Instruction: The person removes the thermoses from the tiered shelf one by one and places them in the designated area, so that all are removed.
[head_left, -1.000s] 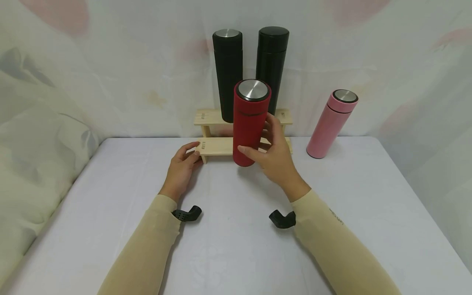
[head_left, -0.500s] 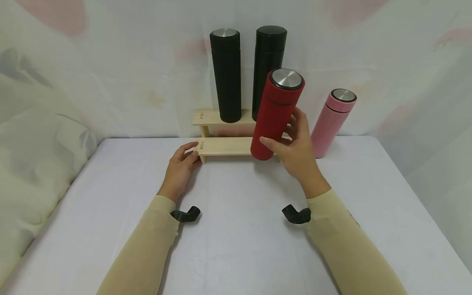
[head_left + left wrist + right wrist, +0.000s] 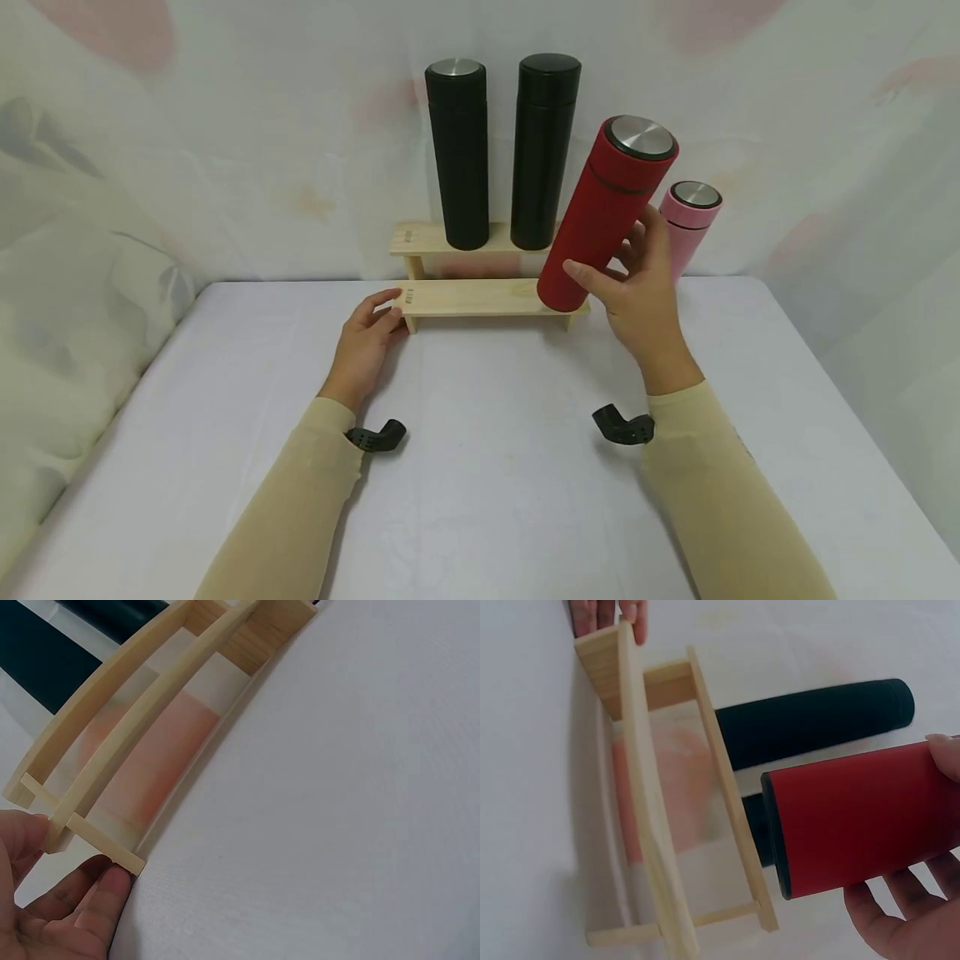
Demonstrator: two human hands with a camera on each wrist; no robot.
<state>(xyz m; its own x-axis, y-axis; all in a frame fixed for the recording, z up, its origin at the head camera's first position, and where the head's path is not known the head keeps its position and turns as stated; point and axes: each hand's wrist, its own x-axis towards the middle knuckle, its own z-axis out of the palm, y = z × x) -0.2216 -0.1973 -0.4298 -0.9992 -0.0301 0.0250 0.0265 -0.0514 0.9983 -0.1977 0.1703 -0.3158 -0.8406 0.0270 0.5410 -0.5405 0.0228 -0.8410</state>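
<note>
My right hand (image 3: 647, 310) grips a red thermos (image 3: 603, 204) with a steel-topped lid, thumb on the near side and fingers behind. The thermos tilts, lid to the right, its base overlapping the right end of the lower shelf in the head view; the right wrist view has its dark-edged base (image 3: 776, 836) in the air beside the stand. A two-tier wooden stand (image 3: 468, 298) is held at its left end by my left hand (image 3: 366, 340), thumb at the lower shelf and fingertips by the leg (image 3: 109, 844). Two black thermoses (image 3: 463, 171) stand upright on the upper shelf.
A pink thermos (image 3: 690, 225) stands on the table right of the stand, partly hidden behind my right hand. White cloth (image 3: 480, 492) covers the table, and a patterned curtain (image 3: 315, 125) hangs behind. Black wrist devices (image 3: 626, 427) stick out from both sleeves.
My right hand has carried the red thermos right and up from in front of the stand, tilting it further. The lower shelf is more exposed. My left hand stays at the stand's left end.
</note>
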